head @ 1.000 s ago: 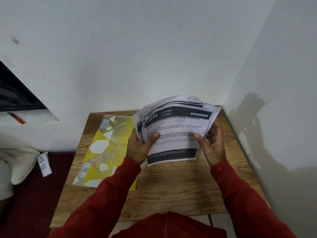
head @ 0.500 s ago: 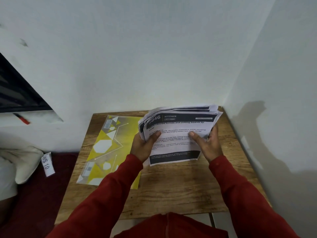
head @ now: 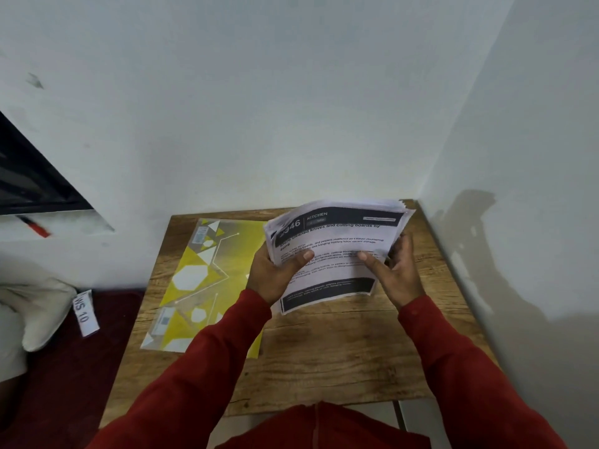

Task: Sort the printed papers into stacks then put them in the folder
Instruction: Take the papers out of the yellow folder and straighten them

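The small body text on the top sheet is too blurred to read; only the dark header with "KITCHEN", part of a number, and a bold heading line about knives and cutting boards come through. How many sheets make up the printed papers (head: pixel 337 251) cannot be counted, since only their stepped far edges show at 1 o'clock. The fingers of both hands are hidden under the sheets. The near edge of the folder (head: pixel 207 280) is covered by the left red sleeve (head: pixel 201 361), and a dark frame at 9 o'clock is cut off by the picture's edge.

There is one bundle of papers, one yellow-and-white patterned folder, two hands and one wooden tabletop (head: pixel 340 351).

The left hand (head: pixel 275 277) grasps the bundle's left edge, thumb pressed flat on the top sheet. The right hand (head: pixel 395 270) grasps the right edge, thumb lying on the printed face and fingers curled behind. The papers are held tilted above the far right part of the tabletop, near the wall corner at 1 o'clock. The folder lies flat on the tabletop at 10 o'clock from the hands, just beside the left hand.

A white tag (head: pixel 85 314) reading "WS 10" lies on dark red fabric at 8 o'clock, beside a white cushion (head: pixel 35 312).
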`<state>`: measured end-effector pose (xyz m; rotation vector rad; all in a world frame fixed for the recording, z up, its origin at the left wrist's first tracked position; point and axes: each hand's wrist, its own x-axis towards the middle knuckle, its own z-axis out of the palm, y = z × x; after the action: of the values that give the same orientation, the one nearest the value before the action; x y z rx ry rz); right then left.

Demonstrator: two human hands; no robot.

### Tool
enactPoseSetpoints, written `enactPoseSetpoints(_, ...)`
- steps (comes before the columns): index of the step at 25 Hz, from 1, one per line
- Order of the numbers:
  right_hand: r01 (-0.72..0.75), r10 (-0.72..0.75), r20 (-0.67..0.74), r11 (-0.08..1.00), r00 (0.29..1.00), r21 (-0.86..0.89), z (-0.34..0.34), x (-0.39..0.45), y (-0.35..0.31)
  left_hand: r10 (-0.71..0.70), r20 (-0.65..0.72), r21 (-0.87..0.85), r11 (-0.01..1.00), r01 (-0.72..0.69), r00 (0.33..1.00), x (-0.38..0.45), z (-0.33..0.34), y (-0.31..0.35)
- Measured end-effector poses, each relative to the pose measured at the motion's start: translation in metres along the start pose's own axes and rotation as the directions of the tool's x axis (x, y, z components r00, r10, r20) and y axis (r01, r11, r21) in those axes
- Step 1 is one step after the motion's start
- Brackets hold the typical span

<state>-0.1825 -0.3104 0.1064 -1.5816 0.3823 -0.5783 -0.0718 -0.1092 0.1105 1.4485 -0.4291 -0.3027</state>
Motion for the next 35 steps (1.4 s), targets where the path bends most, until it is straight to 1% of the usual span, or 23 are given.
enactPoseSetpoints(5,0.021,-0.018,0.029,0.995,0.999,-0.095,0.006,0.001,0.001,0.014,-0.065,-0.044,0.999,-0.017,0.998,0.002,0.008,0.002)
enactPoseSetpoints(6,0.07,-0.074,-0.028,0.99,0.997,-0.123,0.008,0.001,-0.006,-0.003,-0.088,-0.056,0.998,-0.001,0.996,0.003,0.008,0.002)
enactPoseSetpoints(7,0.18,-0.206,-0.115,0.962,0.972,-0.205,0.009,0.001,-0.016,-0.012,-0.099,-0.064,0.998,0.006,0.995,0.004,0.008,0.001)
enactPoseSetpoints(8,0.326,-0.398,-0.163,0.881,0.903,-0.344,0.01,0.002,-0.029,-0.014,-0.1,-0.07,0.998,0.007,0.995,0.005,0.007,0.0)
enactPoseSetpoints(9,0.465,-0.588,-0.121,0.734,0.8,-0.494,0.013,0.004,-0.046,-0.011,-0.093,-0.071,0.997,0.004,0.996,0.006,0.008,0.0)
enactPoseSetpoints(10,0.549,-0.701,-0.002,0.56,0.713,-0.62,0.019,0.007,-0.064,-0.005,-0.082,-0.071,0.997,-0.001,0.997,0.006,0.008,0.001)
enactPoseSetpoints(11,0.578,-0.722,0.156,0.385,0.675,-0.719,0.029,0.009,-0.078,0.008,-0.066,-0.065,0.998,-0.013,0.998,0.006,0.008,0.001)
enactPoseSetpoints(13,0.587,-0.563,0.435,0.115,0.703,-0.801,0.05,0.012,-0.093,0.044,-0.035,-0.05,0.998,-0.046,0.998,0.007,0.007,-0.003)
enactPoseSetpoints(14,0.605,-0.478,0.51,0.057,0.715,-0.794,0.057,0.012,-0.089,0.055,-0.027,-0.044,0.997,-0.056,0.998,0.007,0.006,-0.004)
enactPoseSetpoints(16,0.615,-0.404,0.552,0.036,0.73,-0.788,0.061,0.009,-0.082,0.074,-0.024,-0.025,0.997,-0.074,0.997,0.007,0.004,-0.003)
enactPoseSetpoints(18,0.599,-0.385,0.54,0.043,0.748,-0.799,0.061,0.008,-0.08,0.077,-0.031,-0.018,0.997,-0.078,0.997,0.007,0.004,0.002)
enactPoseSetpoints(20,0.607,-0.388,0.551,0.028,0.739,-0.794,0.06,0.011,-0.083,0.096,-0.033,-0.017,0.995,-0.097,0.995,0.008,0.005,0.008)
enactPoseSetpoints(21,0.628,-0.412,0.557,0.05,0.721,-0.777,0.059,0.012,-0.084,0.108,-0.032,-0.012,0.994,-0.108,0.994,0.008,0.006,0.009)
enactPoseSetpoints(22,0.642,-0.465,0.526,0.128,0.712,-0.756,0.056,0.012,-0.087,0.117,-0.029,0.004,0.993,-0.116,0.993,0.009,0.006,0.01)
enactPoseSetpoints(23,0.637,-0.54,0.437,0.263,0.719,-0.725,0.05,0.012,-0.089,0.119,-0.03,0.025,0.993,-0.119,0.992,0.011,0.005,0.01)
enactPoseSetpoints(25,0.545,-0.613,0.078,0.629,0.786,-0.555,0.033,0.015,-0.083,0.096,-0.061,0.037,0.995,-0.094,0.994,0.013,0.005,0.014)
enactPoseSetpoints(26,0.452,-0.538,-0.12,0.793,0.834,-0.408,0.023,0.017,-0.076,0.084,-0.07,0.036,0.996,-0.082,0.994,0.012,0.006,0.016)
enactPoseSetpoints(27,0.332,-0.392,-0.25,0.909,0.885,-0.251,0.016,0.018,-0.07,0.082,-0.065,0.035,0.996,-0.08,0.994,0.012,0.006,0.017)
enactPoseSetpoints(28,0.195,-0.223,-0.275,0.973,0.935,-0.126,0.011,0.02,-0.063,0.085,-0.052,0.033,0.996,-0.084,0.995,0.01,0.008,0.019)
enactPoseSetpoints(29,0.083,-0.095,-0.211,0.994,0.973,-0.069,0.01,0.021,-0.057,0.094,-0.04,0.03,0.995,-0.092,0.995,0.009,0.009,0.021)
enactPoseSetpoints(30,0.035,-0.044,-0.12,0.997,0.992,-0.071,0.011,0.02,-0.051,0.105,-0.029,0.025,0.994,-0.104,0.994,0.008,0.011,0.023)
enactPoseSetpoints(31,0.04,-0.046,-0.065,0.995,0.997,-0.09,0.013,0.019,-0.047,0.118,-0.019,0.023,0.993,-0.118,0.993,0.008,0.012,0.024)
enactPoseSetpoints(35,0.085,-0.086,-0.008,0.994,0.996,-0.063,0.015,0.025,-0.035,0.102,-0.067,-0.029,0.994,-0.104,0.993,0.012,0.016,0.026)
